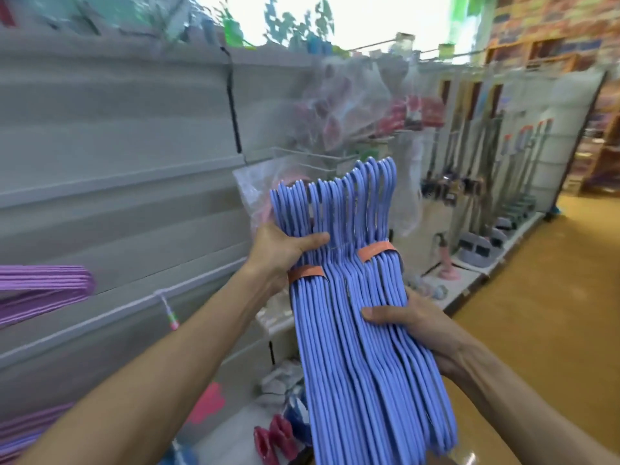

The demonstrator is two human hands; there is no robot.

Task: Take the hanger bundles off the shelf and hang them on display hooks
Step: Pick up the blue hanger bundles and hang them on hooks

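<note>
Two hands carry the stock, listed left to right. Purple hangers (43, 290) hang at the far left edge against the grey slat wall (117, 156). Pink footwear (275, 437) lies on the low shelf (231, 431), beside crumpled packaging. Left hand (285, 253): closed around the necks of the blue hanger bundles (362, 330), thumb across the front, just above an orange band (307, 273). Bundles: two side by side, touching, held in the air in front of the wall, hooks uppermost; a second orange band (375, 251) wraps the right-hand one. Clear plastic bags (339, 109) hang from wire display hooks (295, 156) behind the bundles; contents pink and red, too blurred to name. Right hand (412, 327): clasped on the bundles' right edge, thumb over the front. Long-handled cleaning tools (523, 156) stand racked at the far right.
</note>
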